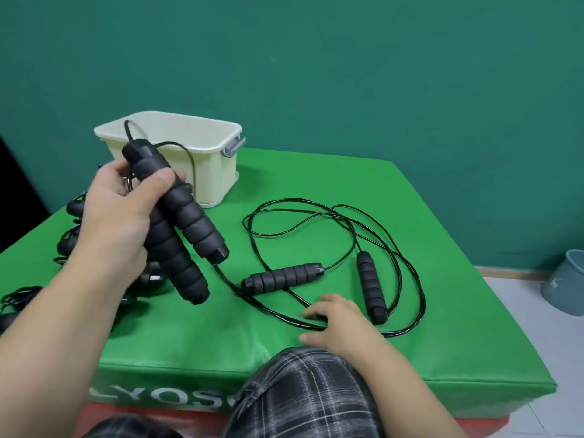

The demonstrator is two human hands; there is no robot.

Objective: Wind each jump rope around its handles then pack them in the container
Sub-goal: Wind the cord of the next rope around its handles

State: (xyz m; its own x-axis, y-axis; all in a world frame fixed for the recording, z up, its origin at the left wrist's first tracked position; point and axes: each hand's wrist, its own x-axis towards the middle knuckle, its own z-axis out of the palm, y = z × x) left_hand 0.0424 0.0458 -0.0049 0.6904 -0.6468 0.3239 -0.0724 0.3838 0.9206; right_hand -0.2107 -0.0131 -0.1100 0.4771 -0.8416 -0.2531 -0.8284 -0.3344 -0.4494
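Left hand raised above the padded green vinyl mat, thumb and fingers curled round a pair of black ribbed foam handles held side by side, tilted, butt ends pointing down and to the right. Thin glossy black cord looping up from the upper handle tips, arcing in front of the cream rectangular plastic container with a grey latch, standing open-topped at the mat's far left. Cord also trailing from the lower handle end down across the mat to the right hand, lying palm-down at the near edge, fingers bent over the cord; whether pinching or merely pressing cannot be told. Just beyond that hand, a second jump rope spread loose and unwound: two segmented foam grips lying apart, one slanted, one nearly upright in the view, ringed by wide smooth loops. More dark ropes heaped at the left, partly hidden behind the forearm. Plaid fabric at the bottom; blue-grey bucket on the pale tiled floor, right.
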